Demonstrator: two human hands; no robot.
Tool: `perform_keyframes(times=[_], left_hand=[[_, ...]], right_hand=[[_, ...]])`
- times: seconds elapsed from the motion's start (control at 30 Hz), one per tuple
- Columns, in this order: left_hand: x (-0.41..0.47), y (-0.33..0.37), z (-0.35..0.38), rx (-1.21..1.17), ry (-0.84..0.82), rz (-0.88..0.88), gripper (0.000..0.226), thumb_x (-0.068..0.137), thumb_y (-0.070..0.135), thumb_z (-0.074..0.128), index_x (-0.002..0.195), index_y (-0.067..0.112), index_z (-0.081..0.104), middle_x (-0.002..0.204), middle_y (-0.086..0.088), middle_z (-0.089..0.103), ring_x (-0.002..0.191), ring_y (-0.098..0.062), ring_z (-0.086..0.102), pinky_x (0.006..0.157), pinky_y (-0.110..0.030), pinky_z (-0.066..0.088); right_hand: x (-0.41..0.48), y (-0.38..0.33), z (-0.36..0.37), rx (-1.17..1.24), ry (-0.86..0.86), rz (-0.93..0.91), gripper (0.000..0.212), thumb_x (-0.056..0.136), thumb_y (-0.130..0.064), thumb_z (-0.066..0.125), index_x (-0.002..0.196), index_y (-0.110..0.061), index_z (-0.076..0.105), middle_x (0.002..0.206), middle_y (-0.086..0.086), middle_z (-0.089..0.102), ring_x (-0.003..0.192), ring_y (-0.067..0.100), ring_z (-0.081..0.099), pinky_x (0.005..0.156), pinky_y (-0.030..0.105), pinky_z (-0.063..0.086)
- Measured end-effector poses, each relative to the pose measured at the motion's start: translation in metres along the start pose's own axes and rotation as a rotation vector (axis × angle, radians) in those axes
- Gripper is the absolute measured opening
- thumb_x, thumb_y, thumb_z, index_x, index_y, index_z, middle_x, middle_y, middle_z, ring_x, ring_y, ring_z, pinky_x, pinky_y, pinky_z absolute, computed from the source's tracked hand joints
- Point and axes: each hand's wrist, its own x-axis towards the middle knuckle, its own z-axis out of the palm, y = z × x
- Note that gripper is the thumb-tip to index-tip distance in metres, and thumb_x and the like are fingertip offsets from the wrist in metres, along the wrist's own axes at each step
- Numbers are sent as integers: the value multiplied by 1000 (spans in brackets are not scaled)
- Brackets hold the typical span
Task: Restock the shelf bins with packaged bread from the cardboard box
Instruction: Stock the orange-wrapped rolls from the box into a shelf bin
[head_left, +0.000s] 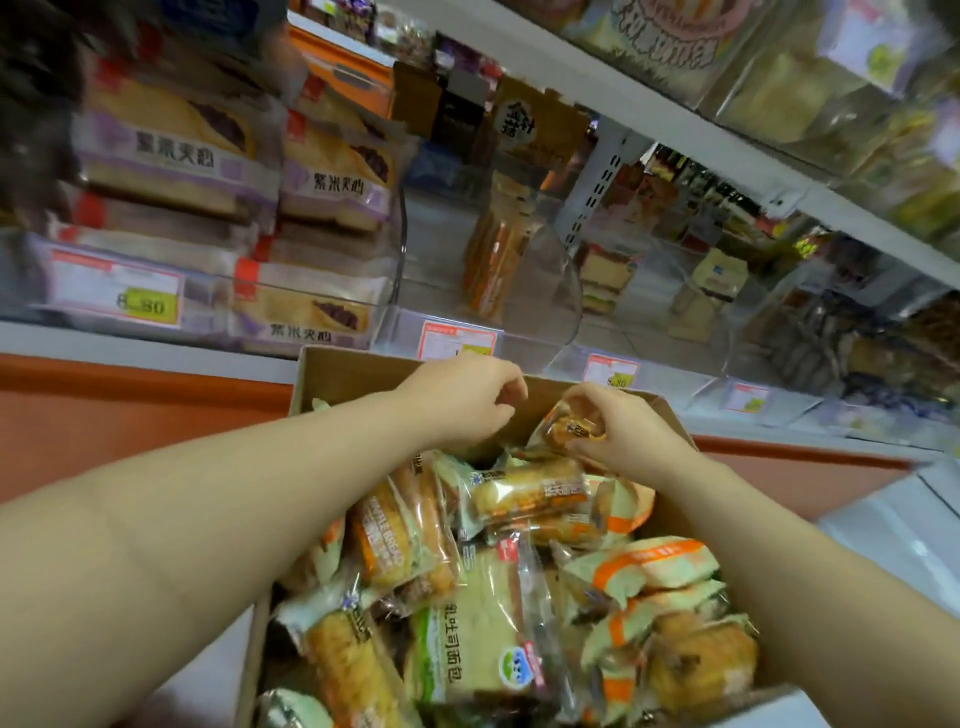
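Two hands work over the far end of the box (337, 374), and much around them is cut off or blurred for you. Your left hand (462, 402) hangs above the far rim with its fingers curled in and nothing seen in them; its palm side is turned away. Your right hand (623, 436) pinches a small packet (563, 427) between thumb and fingertips, lifted just clear of the heap, near the far right corner. The two hands are close but apart. Both forearms cover the box's side walls, and its near edge runs out of the bottom of the view. Many bread packs (483, 623) fill it in a loose pile, some tilted, some half buried, so you cannot count them. Right behind the far rim stand the clear bins. The left bin (311, 283) is stacked with purple packs (332, 182). The middle bin (550, 306) holds one orange pack (493, 260) standing upright, with open room on both sides of it. Your left hand partly hides its price tag (457, 340). Bins farther right are too blurred to read, and the upper shelf (675, 122) overhangs them all
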Motion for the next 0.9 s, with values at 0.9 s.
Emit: perform_keyframes(times=[0.9], left_hand=[[-61, 12, -33, -658, 238, 155, 46, 85, 29, 69, 128, 26, 52, 115, 11, 62, 110, -7, 56, 96, -39, 50]], right_hand=[[-83, -105, -83, 662, 325, -139, 28, 78, -18, 71, 99, -25, 54, 99, -2, 68, 75, 12, 70, 73, 24, 57]])
